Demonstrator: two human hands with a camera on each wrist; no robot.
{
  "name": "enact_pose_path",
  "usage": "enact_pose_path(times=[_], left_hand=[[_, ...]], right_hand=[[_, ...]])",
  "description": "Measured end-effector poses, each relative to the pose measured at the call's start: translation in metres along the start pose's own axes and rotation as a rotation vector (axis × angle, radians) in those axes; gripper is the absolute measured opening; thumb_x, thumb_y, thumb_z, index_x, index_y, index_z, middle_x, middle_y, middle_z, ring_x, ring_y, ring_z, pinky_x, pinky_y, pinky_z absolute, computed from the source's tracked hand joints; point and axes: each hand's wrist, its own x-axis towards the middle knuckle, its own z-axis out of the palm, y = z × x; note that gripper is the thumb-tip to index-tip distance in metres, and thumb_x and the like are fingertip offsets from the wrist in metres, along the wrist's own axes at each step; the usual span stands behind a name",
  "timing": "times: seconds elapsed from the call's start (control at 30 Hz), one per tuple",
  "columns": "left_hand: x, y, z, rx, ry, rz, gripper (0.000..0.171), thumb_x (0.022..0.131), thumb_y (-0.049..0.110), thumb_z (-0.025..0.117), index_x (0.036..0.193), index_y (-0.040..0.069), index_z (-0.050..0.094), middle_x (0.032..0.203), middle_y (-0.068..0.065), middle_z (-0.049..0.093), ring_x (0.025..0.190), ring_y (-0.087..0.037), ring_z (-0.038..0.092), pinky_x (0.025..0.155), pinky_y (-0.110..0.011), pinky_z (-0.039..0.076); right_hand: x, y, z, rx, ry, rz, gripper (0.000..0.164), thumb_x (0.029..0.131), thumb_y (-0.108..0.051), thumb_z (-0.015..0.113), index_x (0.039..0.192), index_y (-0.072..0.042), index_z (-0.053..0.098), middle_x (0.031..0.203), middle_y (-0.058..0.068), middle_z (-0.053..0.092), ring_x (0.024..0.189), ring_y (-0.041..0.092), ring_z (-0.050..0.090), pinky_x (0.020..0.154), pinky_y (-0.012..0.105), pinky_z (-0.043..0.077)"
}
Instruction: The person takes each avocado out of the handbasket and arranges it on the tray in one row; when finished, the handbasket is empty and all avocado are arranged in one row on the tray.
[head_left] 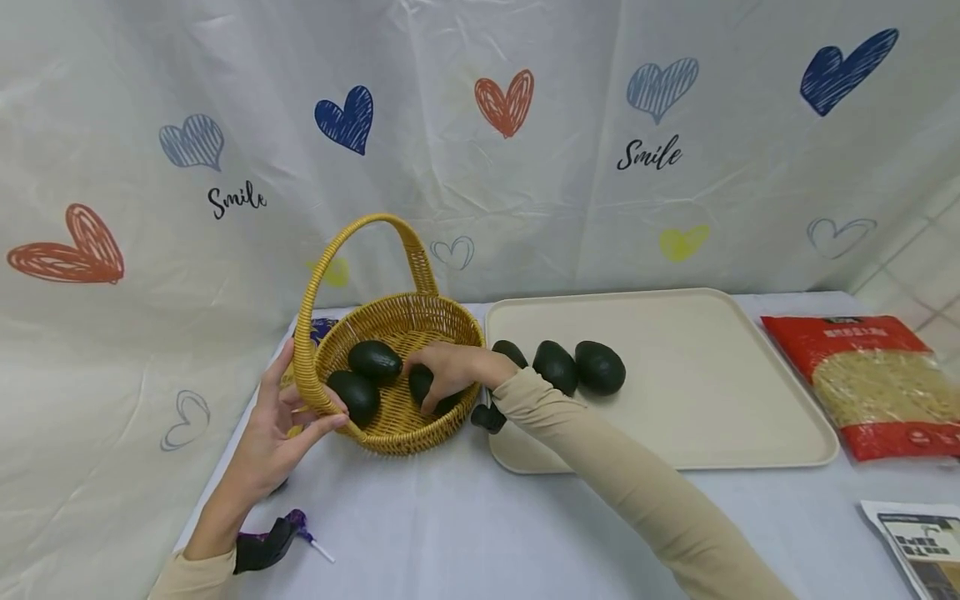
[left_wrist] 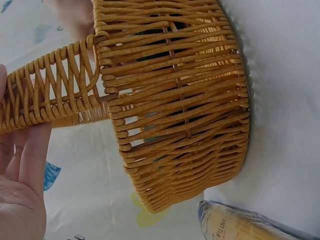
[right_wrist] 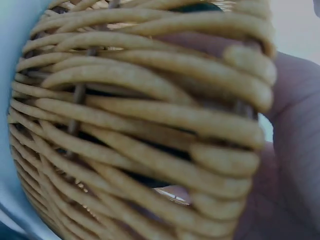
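A yellow wicker basket [head_left: 408, 444] stands left of the cream tray [head_left: 720, 375]. My left hand [head_left: 268, 437] grips the near-left end of its arched handle [head_left: 315, 279]; in the left wrist view, fingers [left_wrist: 36, 155] lie against the woven handle [left_wrist: 55, 82]. My right hand [head_left: 456, 368] reaches over the rim and holds a dark green avocado [head_left: 420, 383] inside the basket. Two more avocados [head_left: 375, 360] [head_left: 356, 398] rest on the basket's left side. In the right wrist view, the wicker wall [right_wrist: 140, 110] partly hides the right hand [right_wrist: 300, 130] and the avocado.
Three avocados [head_left: 600, 367] lie in a row at the tray's left, partly behind the right sleeve [head_left: 622, 475]. A red bag of pasta [head_left: 873, 387] sits right of the tray. A purple-wrapped lollipop [head_left: 297, 521] lies near the left wrist, and a printed sheet [head_left: 918, 542] at the front right.
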Motion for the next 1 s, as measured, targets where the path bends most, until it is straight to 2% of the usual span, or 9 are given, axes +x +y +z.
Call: enact_pose_path(times=[0.17,0.33,0.5,0.63,0.73,0.87,1.0], left_hand=[[0.003,-0.001,0.001,-0.022,-0.003,0.025,0.106,0.093,0.002,0.077,0.167,0.007,0.001,0.102,0.004,0.072,0.091,-0.012,0.071,0.082,-0.021,0.06],[0.005,-0.005,0.001,-0.056,-0.01,0.051,0.107,0.092,-0.003,0.077,0.166,0.007,0.001,0.102,0.002,0.072,0.092,-0.013,0.071,0.084,-0.021,0.06],[0.004,-0.004,0.003,-0.041,-0.005,0.031,0.108,0.09,-0.009,0.076,0.167,0.007,0.001,0.103,0.005,0.072,0.093,-0.009,0.071,0.084,-0.02,0.06],[0.001,-0.001,0.005,-0.007,0.006,-0.005,0.112,0.087,-0.013,0.077,0.167,0.008,0.001,0.104,0.006,0.072,0.093,-0.009,0.071,0.084,-0.02,0.06],[-0.002,0.0,0.005,0.028,0.008,-0.027,0.11,0.09,-0.005,0.078,0.167,0.009,0.001,0.103,0.006,0.072,0.093,-0.011,0.071,0.084,-0.02,0.059],[-0.005,0.001,0.005,0.088,0.014,-0.018,0.109,0.091,-0.002,0.078,0.167,0.008,0.0,0.102,0.006,0.071,0.092,-0.011,0.071,0.082,-0.018,0.059],[-0.003,0.003,0.006,0.124,0.018,0.008,0.119,0.081,-0.021,0.077,0.166,0.006,-0.001,0.105,0.008,0.069,0.094,-0.007,0.069,0.083,-0.016,0.058]], right_hand=[[-0.008,0.004,-0.003,0.017,0.101,-0.065,0.06,0.087,-0.019,0.087,0.141,-0.009,0.062,0.142,0.009,0.06,0.133,0.024,0.053,0.11,0.036,0.046],[-0.027,0.008,-0.015,0.077,0.274,-0.122,0.06,0.086,-0.019,0.088,0.14,-0.013,0.062,0.137,0.01,0.059,0.124,0.025,0.054,0.102,0.038,0.05],[-0.063,0.011,-0.035,0.183,0.414,-0.158,0.062,0.086,-0.021,0.088,0.142,-0.014,0.061,0.14,0.009,0.058,0.126,0.026,0.053,0.105,0.043,0.05],[-0.101,0.02,-0.045,0.206,0.513,-0.207,0.065,0.084,-0.02,0.089,0.142,-0.011,0.061,0.143,0.007,0.06,0.132,0.025,0.053,0.106,0.046,0.049],[-0.134,0.034,-0.05,0.243,0.57,-0.188,0.067,0.083,-0.017,0.09,0.143,-0.01,0.061,0.145,0.007,0.059,0.126,0.029,0.057,0.094,0.044,0.056],[-0.178,0.058,-0.054,0.308,0.602,-0.082,0.067,0.085,-0.014,0.089,0.144,-0.011,0.059,0.147,0.009,0.055,0.116,0.035,0.061,0.08,0.039,0.062],[-0.216,0.084,-0.05,0.322,0.628,0.04,0.067,0.086,-0.015,0.088,0.146,-0.014,0.056,0.146,0.009,0.054,0.113,0.034,0.063,0.081,0.033,0.062]])
